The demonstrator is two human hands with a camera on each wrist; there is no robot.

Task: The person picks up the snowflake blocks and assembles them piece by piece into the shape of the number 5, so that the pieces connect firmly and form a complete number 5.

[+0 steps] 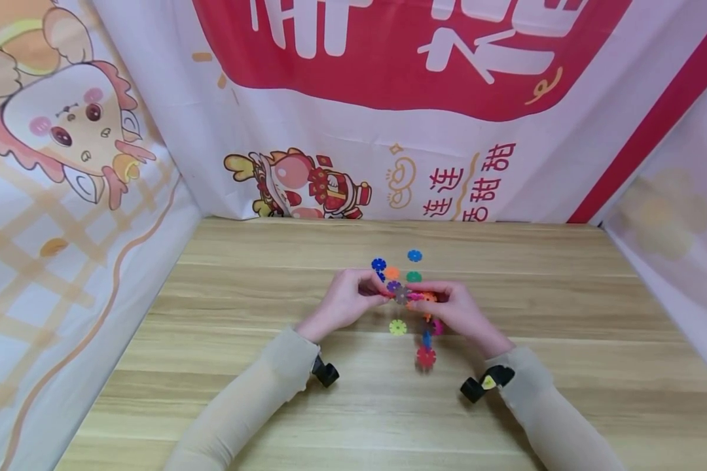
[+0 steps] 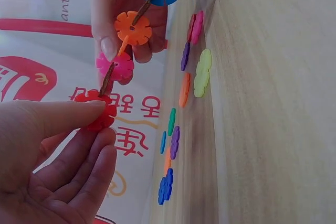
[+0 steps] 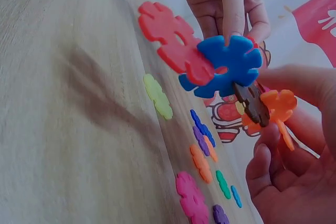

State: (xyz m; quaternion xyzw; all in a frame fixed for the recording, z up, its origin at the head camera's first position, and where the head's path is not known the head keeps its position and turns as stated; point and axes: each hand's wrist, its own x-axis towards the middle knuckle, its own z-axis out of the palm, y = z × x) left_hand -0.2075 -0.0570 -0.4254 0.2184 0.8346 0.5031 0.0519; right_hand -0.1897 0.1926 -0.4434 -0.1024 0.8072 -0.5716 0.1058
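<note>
Both hands hold a chain of slotted plastic snowflake discs above the wooden table. My left hand (image 1: 350,297) pinches the red disc (image 2: 108,113) at one end between thumb and fingers. A brown disc (image 2: 106,81) slots into it, followed by a pink disc (image 2: 124,68). My right hand (image 1: 462,311) grips the chain around its orange discs (image 3: 279,105), its thumb near the pink one in the left wrist view. Beyond that grip, a second brown disc (image 3: 253,104), a blue disc (image 3: 231,59) and another red disc (image 3: 167,31) hang toward me.
Loose discs lie on the table (image 1: 271,275) beneath and behind the hands: yellow-green (image 1: 397,327), green (image 1: 413,277), light blue (image 1: 415,256), dark blue (image 1: 379,264), orange (image 3: 200,163) and pink (image 3: 191,198). A printed curtain (image 1: 182,118) stands along the back edge.
</note>
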